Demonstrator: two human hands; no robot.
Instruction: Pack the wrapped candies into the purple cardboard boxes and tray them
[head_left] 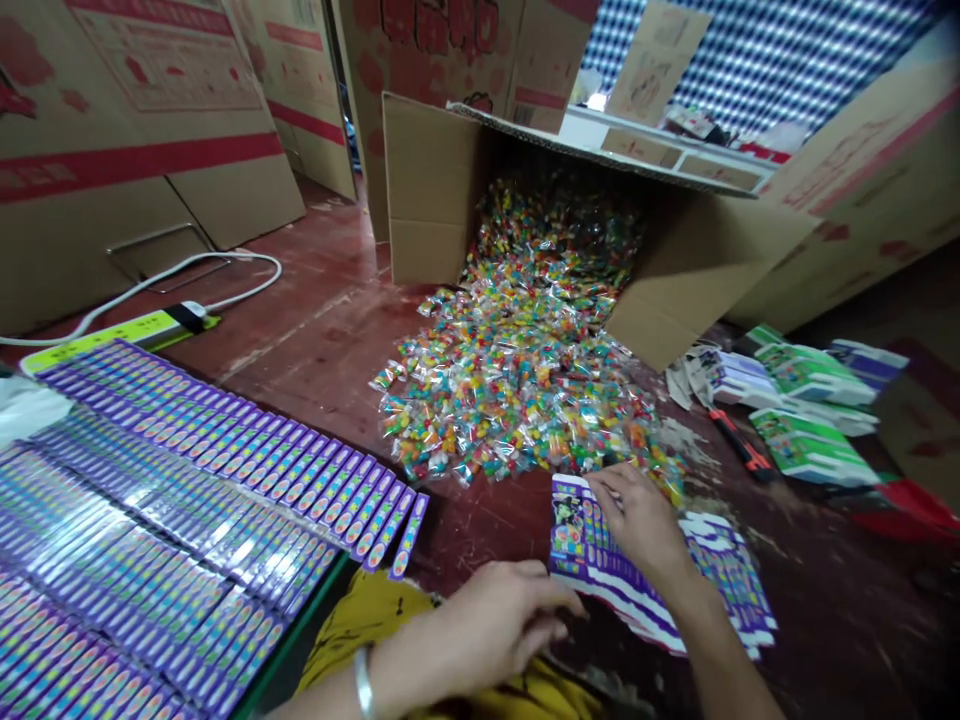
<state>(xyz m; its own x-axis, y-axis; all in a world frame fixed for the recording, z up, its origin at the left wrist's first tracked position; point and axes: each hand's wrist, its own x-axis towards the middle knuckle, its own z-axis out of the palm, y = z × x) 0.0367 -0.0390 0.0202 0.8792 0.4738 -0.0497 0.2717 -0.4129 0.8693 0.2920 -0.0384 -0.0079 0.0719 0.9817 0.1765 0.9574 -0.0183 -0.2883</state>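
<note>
My left hand, with a silver bangle at the wrist, hangs over the yellow patterned cloth on my lap. Its fingers are loosely curved and apart, with nothing between them. My right hand touches the top edge of a fanned stack of flat purple cartons; whether its fingertips pinch one is hard to make out. Beyond the hands lies a heap of small clear packets of coloured candy, spilling from a cardboard box on its side. Rows of filled purple boxes stand at the left.
A yellow-green power strip with a white cable lies at the left back. Red-handled scissors and green cartons are on the right. Large cardboard boxes stand behind on the reddish-brown surface.
</note>
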